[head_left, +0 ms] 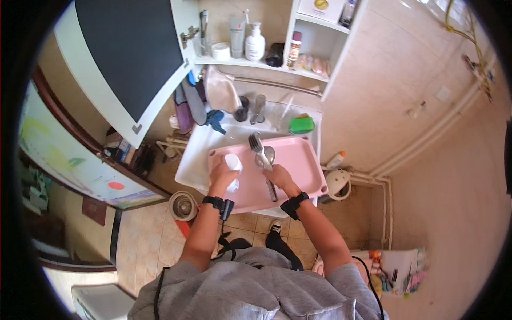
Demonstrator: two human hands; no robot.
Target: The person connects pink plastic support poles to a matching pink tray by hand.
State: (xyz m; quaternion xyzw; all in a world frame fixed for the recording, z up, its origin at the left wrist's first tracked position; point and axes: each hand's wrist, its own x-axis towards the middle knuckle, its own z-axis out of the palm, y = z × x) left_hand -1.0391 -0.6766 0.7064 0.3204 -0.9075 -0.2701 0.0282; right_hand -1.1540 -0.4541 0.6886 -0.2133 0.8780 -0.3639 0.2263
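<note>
A pink tray (298,160) with raised edges lies across the white sink (188,160). Over the tray's left part, my left hand (220,177) is closed around a smooth white object (232,162), rounded at its top; its kind is not clear. My right hand (279,178) grips the light handle of a fork (256,143), tines pointing away from me. Just beneath the fork is a metal spoon (270,155), whose handle (272,191) seems to come out below my right hand. Whether that hand touches the spoon too is hidden.
Behind the sink are a faucet (258,109), a dark cup (241,109) and a green sponge (302,125). Above, an open mirror-cabinet door (130,58) swings out left beside shelves holding a white pump bottle (255,42). A towel (221,90) hangs from a metal rail (277,85).
</note>
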